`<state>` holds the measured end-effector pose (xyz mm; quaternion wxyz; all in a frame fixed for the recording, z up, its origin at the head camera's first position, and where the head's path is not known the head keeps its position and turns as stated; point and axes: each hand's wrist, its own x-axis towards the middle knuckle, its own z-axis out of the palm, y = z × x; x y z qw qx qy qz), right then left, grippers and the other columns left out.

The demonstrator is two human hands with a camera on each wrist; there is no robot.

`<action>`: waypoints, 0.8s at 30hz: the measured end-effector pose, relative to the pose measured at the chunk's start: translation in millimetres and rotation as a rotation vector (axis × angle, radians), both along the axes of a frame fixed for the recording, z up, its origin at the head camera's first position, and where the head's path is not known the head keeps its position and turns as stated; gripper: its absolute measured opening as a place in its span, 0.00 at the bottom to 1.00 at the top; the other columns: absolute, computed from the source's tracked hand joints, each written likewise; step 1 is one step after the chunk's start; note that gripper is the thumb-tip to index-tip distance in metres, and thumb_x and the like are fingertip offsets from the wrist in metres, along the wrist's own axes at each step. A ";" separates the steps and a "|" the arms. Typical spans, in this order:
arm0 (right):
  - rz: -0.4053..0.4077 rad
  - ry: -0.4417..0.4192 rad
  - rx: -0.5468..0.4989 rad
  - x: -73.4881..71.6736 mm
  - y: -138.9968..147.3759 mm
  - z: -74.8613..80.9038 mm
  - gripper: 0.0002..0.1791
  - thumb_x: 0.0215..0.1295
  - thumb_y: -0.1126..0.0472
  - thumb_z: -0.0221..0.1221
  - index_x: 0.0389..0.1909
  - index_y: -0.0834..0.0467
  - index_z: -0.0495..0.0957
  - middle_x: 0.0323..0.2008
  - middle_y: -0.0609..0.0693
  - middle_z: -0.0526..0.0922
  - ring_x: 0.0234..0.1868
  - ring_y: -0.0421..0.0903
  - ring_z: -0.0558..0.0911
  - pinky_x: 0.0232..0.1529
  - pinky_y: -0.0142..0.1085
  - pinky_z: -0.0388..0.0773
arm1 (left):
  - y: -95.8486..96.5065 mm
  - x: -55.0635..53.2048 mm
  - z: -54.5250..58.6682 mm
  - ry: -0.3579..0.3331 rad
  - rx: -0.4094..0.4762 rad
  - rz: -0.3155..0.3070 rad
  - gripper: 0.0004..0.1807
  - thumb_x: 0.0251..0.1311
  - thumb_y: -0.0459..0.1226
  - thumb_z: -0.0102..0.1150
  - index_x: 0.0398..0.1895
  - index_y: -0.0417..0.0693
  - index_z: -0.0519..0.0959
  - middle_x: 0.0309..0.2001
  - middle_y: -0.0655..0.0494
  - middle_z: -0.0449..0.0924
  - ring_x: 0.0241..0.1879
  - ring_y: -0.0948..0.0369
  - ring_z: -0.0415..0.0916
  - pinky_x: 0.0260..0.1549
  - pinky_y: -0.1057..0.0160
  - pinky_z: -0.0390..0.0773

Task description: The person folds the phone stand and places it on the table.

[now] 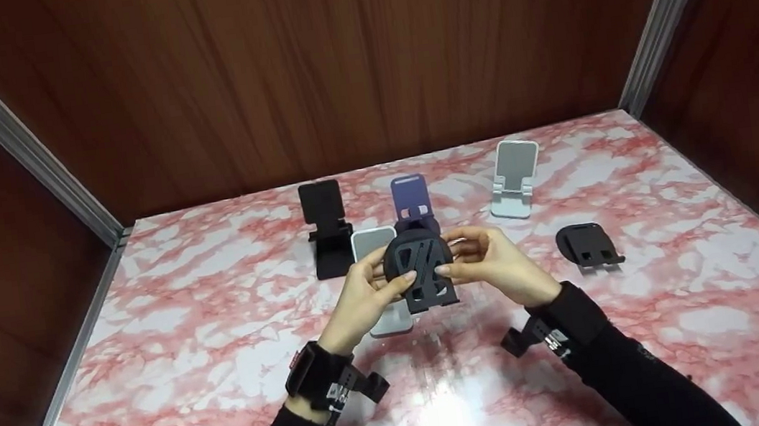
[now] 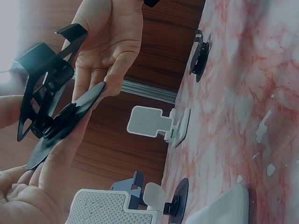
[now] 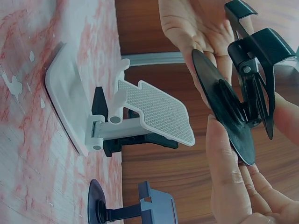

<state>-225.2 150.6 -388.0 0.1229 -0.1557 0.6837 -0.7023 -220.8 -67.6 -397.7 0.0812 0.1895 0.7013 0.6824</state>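
Note:
Both hands hold a black folding phone stand with a round base, raised above the table. My left hand grips its left side, thumb on the slotted plate and fingers behind. On the other side, my right hand pinches it the same way. The wrist views show the round base at an angle to the slotted plate, joined by a hinged arm. Behind the left hand stands a white phone stand, partly hidden. A purple stand shows just beyond the held one.
On the pink marbled table, an upright black stand is at back left, a white-framed one at back right. A folded black stand lies to the right. Wooden panels enclose the back and sides.

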 end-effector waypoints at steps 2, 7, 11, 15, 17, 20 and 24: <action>0.005 0.003 -0.004 -0.3 -0.5 -0.5 0.27 0.52 0.67 0.65 0.55 0.65 0.70 0.37 0.51 0.83 0.37 0.43 0.83 0.43 0.42 0.82 | -0.2 -0.4 -0.6 0.009 -0.003 -0.002 0.26 0.57 0.34 0.60 0.60 0.39 0.68 0.43 0.40 0.81 0.33 0.64 0.82 0.33 0.65 0.82; 0.010 0.005 0.000 -0.3 -1.3 -1.7 0.26 0.51 0.68 0.65 0.53 0.64 0.69 0.35 0.50 0.82 0.35 0.42 0.82 0.43 0.42 0.82 | -0.4 -1.0 -2.5 0.016 -0.007 -0.011 0.26 0.57 0.33 0.59 0.60 0.38 0.67 0.43 0.39 0.81 0.34 0.62 0.82 0.33 0.65 0.83; 0.015 0.007 -0.004 -0.8 -1.9 -4.5 0.25 0.50 0.69 0.66 0.51 0.63 0.70 0.33 0.51 0.82 0.35 0.43 0.82 0.42 0.43 0.82 | -0.8 0.0 -3.3 0.017 -0.020 -0.009 0.27 0.57 0.33 0.59 0.61 0.39 0.67 0.43 0.39 0.81 0.34 0.62 0.82 0.32 0.66 0.83; 0.020 0.015 -0.005 -1.6 -2.5 -6.9 0.24 0.50 0.69 0.66 0.50 0.63 0.70 0.33 0.51 0.82 0.35 0.43 0.82 0.42 0.43 0.83 | -1.2 0.6 -5.1 0.022 -0.023 -0.007 0.26 0.57 0.33 0.59 0.60 0.38 0.68 0.43 0.38 0.81 0.34 0.62 0.82 0.32 0.65 0.83; 0.020 0.017 -0.005 -1.6 -3.1 -7.3 0.24 0.50 0.69 0.66 0.49 0.63 0.70 0.33 0.50 0.82 0.35 0.43 0.82 0.42 0.43 0.83 | -1.1 0.6 -6.2 0.031 -0.023 -0.005 0.25 0.57 0.33 0.59 0.59 0.38 0.68 0.43 0.38 0.81 0.34 0.62 0.82 0.32 0.65 0.83; 0.021 0.022 -0.002 -1.9 -3.7 -7.7 0.24 0.50 0.69 0.66 0.48 0.63 0.70 0.33 0.50 0.82 0.35 0.44 0.82 0.42 0.44 0.83 | -0.5 0.5 -7.4 0.047 -0.022 -0.002 0.23 0.57 0.32 0.59 0.57 0.37 0.69 0.42 0.38 0.82 0.34 0.61 0.82 0.32 0.65 0.83; 0.021 0.027 0.002 -2.5 -4.1 -8.2 0.24 0.50 0.69 0.66 0.48 0.64 0.71 0.32 0.51 0.82 0.35 0.45 0.83 0.41 0.44 0.83 | 0.0 0.4 -8.3 0.046 -0.002 -0.004 0.23 0.57 0.31 0.59 0.56 0.35 0.70 0.41 0.37 0.81 0.34 0.61 0.82 0.34 0.64 0.83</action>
